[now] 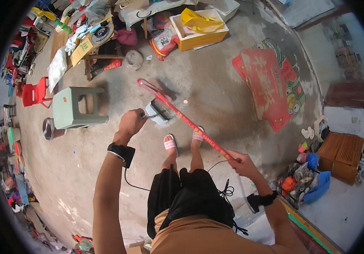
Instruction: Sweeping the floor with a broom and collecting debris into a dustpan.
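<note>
My left hand [132, 123] is closed around the upright handle of a grey-white dustpan [161, 115]. A row of dark comb teeth runs along the pan, which is low over the concrete floor. My right hand [244, 163] grips the upper end of a long red broom handle [194, 127]. This handle bears writing and slants away to the upper left. At its far end, the red broom head [150, 86] is just beyond the dustpan; its bristles are hard to make out. A small pale round bit [185, 102] lies on the floor right of the dustpan.
To the left stand a green plastic stool [66, 106], a small red chair [34, 94] and a lined waste bin [50, 130]. A cluttered table [88, 50] and a foam box [201, 35] are ahead. Red floor mats [264, 82] lie to the right; cables hang beside my legs.
</note>
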The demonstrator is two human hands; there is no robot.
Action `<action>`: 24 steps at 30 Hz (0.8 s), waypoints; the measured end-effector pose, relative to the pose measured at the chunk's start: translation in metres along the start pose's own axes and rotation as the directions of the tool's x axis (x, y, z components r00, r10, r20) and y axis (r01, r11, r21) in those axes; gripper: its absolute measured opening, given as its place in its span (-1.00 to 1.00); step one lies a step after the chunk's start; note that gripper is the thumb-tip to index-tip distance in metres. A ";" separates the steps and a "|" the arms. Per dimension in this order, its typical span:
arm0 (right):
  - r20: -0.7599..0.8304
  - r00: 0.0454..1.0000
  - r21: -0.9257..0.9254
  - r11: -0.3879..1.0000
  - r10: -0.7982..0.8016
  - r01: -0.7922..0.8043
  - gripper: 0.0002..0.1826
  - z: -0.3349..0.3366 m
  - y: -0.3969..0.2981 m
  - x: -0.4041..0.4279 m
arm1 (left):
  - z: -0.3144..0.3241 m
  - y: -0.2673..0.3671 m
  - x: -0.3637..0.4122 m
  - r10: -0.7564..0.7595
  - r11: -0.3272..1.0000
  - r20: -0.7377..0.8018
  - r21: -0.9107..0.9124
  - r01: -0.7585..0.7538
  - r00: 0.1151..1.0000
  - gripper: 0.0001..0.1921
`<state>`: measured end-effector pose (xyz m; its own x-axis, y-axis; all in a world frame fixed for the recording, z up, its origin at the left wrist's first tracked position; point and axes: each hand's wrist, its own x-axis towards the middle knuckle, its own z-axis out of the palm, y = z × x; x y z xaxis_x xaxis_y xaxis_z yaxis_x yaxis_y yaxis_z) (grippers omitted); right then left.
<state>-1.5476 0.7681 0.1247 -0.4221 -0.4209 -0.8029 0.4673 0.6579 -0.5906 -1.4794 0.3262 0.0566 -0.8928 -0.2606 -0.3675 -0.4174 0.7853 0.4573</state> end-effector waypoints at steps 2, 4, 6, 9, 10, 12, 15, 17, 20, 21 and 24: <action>-0.081 0.905 -0.303 0.876 -0.417 0.376 -0.50 -0.010 0.010 0.013 | -0.004 -0.006 -0.002 0.012 1.000 -0.003 -0.016 -0.012 1.000 -0.79; -0.091 0.772 -0.440 0.721 -0.629 0.536 -0.51 -0.011 0.006 0.045 | -0.005 -0.013 -0.007 0.012 1.000 -0.003 -0.028 -0.012 1.000 -0.78; -0.116 0.930 -0.542 0.807 -0.348 0.234 -0.54 0.007 -0.015 0.073 | -0.006 -0.015 -0.012 -0.026 0.999 -0.008 -0.032 0.025 1.000 -0.79; -0.077 0.897 -0.496 0.797 -0.435 0.344 -0.45 0.039 0.024 0.108 | -0.002 -0.009 -0.011 0.002 0.999 0.011 -0.038 -0.002 1.000 -0.79; -0.074 0.899 -0.493 0.799 -0.432 0.344 -0.45 0.048 0.017 0.096 | 0.000 -0.012 -0.013 0.000 0.999 -0.006 -0.040 0.000 1.000 -0.79; 0.051 0.959 -0.151 0.947 -0.278 0.283 -0.56 0.056 0.000 0.060 | 0.000 -0.015 -0.014 0.005 0.999 -0.013 -0.032 -0.005 1.000 -0.79; 0.103 0.994 0.028 0.999 0.036 -0.040 -0.57 0.016 -0.017 0.014 | -0.001 -0.021 -0.019 0.015 1.000 -0.021 -0.023 -0.015 1.000 -0.80; 0.004 0.999 0.014 0.998 0.054 -0.054 -0.56 0.007 -0.015 -0.018 | -0.002 -0.029 -0.026 0.020 1.000 -0.020 -0.020 -0.020 1.000 -0.80; -0.181 0.983 -0.032 0.999 0.023 -0.029 -0.56 -0.015 0.009 -0.048 | -0.003 -0.030 -0.039 0.046 0.998 0.000 -0.049 -0.046 0.999 -0.81; -0.249 0.968 -0.070 0.997 -0.030 0.012 -0.55 -0.022 0.017 -0.052 | -0.006 -0.030 -0.045 0.053 0.998 0.020 -0.039 -0.052 0.998 -0.81; -0.369 0.859 -0.334 0.914 -0.354 0.233 -0.59 -0.047 0.063 -0.018 | -0.010 -0.023 -0.052 0.071 0.997 0.068 -0.023 -0.069 0.995 -0.81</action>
<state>-1.5468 0.8462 0.1064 -0.8148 -0.3639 -0.4513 0.0696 0.7114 -0.6993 -1.4253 0.3163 0.0729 -0.9065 -0.1660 -0.3882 -0.3586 0.7882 0.5002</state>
